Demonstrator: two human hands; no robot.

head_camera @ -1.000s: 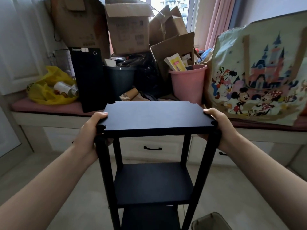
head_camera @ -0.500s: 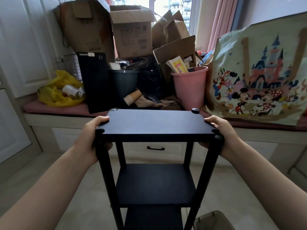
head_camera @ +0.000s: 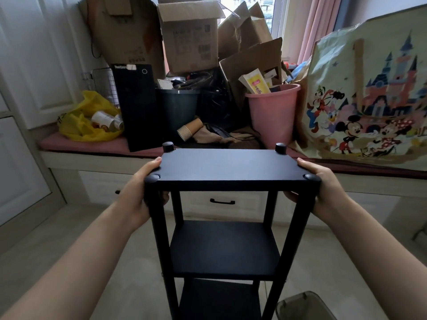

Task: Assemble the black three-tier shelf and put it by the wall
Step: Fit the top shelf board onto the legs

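Closing in | black three-tier shelf (head_camera: 227, 166) fully built, upright, centre frame | left hand (head_camera: 138, 192) and right hand (head_camera: 323, 190) each grip a front top corner | cluttered window seat (head_camera: 92, 155) nearer than a second ago | wall placement looks next.

Ahead of you, the pink-cushioned window bench (head_camera: 76, 145) carries a round pink plastic bucket (head_camera: 273, 121), a crumpled yellow plastic bag (head_camera: 78, 122) and open brown cardboard boxes (head_camera: 189, 40).

Cluttered window bench (head_camera: 76, 155), beige floor (head_camera: 120, 262)
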